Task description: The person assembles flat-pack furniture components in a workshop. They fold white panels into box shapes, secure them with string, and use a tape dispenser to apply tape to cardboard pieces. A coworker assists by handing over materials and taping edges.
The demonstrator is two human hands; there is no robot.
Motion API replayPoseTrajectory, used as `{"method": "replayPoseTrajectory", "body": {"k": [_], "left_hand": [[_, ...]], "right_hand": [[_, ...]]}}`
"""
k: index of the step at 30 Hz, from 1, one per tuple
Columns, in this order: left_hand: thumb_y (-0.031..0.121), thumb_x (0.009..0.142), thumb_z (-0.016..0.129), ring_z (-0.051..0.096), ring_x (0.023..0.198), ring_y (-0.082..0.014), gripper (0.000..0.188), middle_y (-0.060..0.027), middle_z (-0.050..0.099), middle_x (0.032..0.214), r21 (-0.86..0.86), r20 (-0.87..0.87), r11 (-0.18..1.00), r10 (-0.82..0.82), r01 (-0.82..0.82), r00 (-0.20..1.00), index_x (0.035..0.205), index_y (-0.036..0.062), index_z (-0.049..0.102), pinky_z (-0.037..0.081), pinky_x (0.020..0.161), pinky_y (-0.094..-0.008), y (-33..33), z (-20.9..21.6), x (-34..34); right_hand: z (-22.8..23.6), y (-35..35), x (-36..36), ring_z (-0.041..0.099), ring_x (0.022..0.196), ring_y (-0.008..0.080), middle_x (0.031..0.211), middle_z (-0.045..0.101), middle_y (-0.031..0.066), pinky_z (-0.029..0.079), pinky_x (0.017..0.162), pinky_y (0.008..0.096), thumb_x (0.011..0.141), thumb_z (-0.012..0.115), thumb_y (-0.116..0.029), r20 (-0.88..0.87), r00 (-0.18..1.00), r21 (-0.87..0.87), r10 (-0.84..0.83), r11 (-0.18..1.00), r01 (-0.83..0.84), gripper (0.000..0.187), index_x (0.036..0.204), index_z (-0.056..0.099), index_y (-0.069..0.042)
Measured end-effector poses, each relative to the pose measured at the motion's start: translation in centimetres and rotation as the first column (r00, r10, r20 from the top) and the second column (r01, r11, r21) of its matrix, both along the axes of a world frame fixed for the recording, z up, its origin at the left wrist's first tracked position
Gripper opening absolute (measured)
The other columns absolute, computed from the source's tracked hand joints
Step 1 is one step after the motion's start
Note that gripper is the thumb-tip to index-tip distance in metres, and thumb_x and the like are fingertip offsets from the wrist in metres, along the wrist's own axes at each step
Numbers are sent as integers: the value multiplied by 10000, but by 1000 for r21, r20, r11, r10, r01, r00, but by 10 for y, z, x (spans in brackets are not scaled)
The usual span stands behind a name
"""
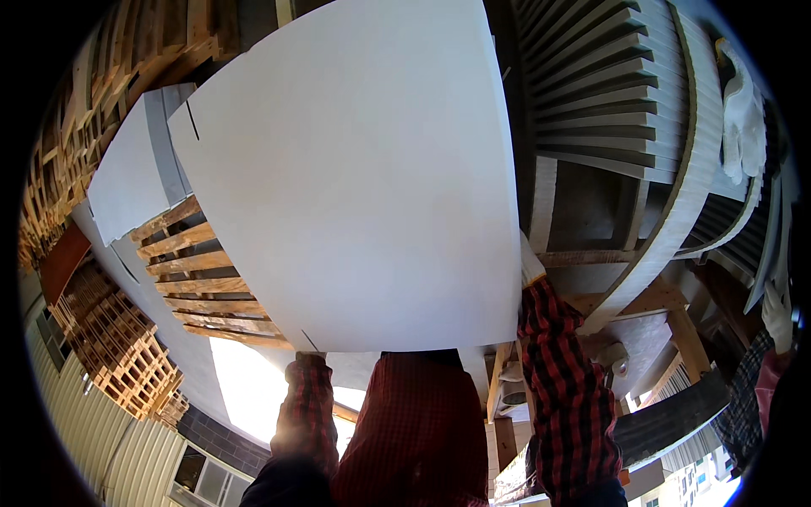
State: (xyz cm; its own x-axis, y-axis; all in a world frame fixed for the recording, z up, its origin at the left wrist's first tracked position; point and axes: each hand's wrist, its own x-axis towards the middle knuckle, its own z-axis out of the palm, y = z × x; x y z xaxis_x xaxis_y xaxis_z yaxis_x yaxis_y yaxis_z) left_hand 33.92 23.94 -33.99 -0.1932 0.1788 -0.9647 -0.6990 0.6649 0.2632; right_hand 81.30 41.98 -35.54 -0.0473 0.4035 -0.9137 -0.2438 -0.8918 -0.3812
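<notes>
A large white sheet point(363, 186), which looks like cardboard with dark slots cut near its corners, fills the middle of the view. My left hand point(309, 356) grips its near edge at the left corner, the fingers hidden by the sheet. On the right side edge, low down, my right hand point(531, 264) in a pale glove holds the same sheet, and most of its fingers are out of sight behind it. Both forearms wear red and black checked sleeves.
A wooden pallet point(207, 275) lies left of the sheet, with a white stack point(127, 182) beyond. More pallets point(118, 355) are piled far left. Grey-white folded panels point(591, 93) stand in rows at right, near a curved strip point(688, 169). A co-worker's gloved hand point(775, 317) appears far right.
</notes>
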Motion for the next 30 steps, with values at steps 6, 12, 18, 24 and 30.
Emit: {"method": "replayPoseTrajectory", "body": {"k": [6, 12, 18, 24, 30], "left_hand": [[481, 985, 546, 491, 1285, -274, 573, -115, 533, 1377, 208, 13, 977, -40, 36, 999, 1413, 108, 463, 453, 1057, -476, 91, -26, -52], [461, 966, 582, 416, 1368, -332, 587, -147, 494, 1414, 133, 73, 991, -4, -6, 997, 1407, 91, 470, 410, 1078, -587, 173, 0, -19], [476, 965, 569, 628, 748, -173, 434, -25, 678, 960, -421, -346, 771, -624, 478, 701, 1208, 117, 590, 519, 668, -331, 89, 57, 28], [285, 995, 584, 685, 907, -220, 315, -123, 722, 1002, 64, -562, -209, -816, 976, -137, 1165, 36, 677, 518, 860, -318, 113, 179, 273], [135, 920, 637, 606, 1145, -371, 330, -171, 631, 1259, 174, -984, -693, -154, 700, 92, 1236, 42, 641, 492, 976, -434, 226, 244, 446]], "right_hand": [[-21, 81, -13, 568, 1081, 305, 1192, 604, 202, 473, 906, 350, 994, 377, -565, 115, 993, 231, 42, 971, -68, 679, 1287, 562, 19], [22, 124, -9, 543, 1259, 426, 1341, 563, 311, 420, 1032, 403, 950, 406, -604, 152, 971, 209, 183, 954, -213, 750, 1363, 534, 9], [106, 36, -10, 675, 1060, 346, 1111, 702, 240, 514, 922, 379, 976, 585, -361, 450, 803, 524, -392, 844, 118, 452, 1166, 675, 39], [252, 22, 33, 606, 1159, 298, 1261, 624, 203, 464, 1006, 393, 988, 594, -149, 443, 371, 765, -816, 560, 318, 341, 1277, 607, 32], [188, -11, 83, 542, 1237, 398, 1345, 561, 252, 438, 1034, 471, 985, 553, -382, 834, 496, 253, -243, 966, 47, 565, 1438, 471, -55]]}}
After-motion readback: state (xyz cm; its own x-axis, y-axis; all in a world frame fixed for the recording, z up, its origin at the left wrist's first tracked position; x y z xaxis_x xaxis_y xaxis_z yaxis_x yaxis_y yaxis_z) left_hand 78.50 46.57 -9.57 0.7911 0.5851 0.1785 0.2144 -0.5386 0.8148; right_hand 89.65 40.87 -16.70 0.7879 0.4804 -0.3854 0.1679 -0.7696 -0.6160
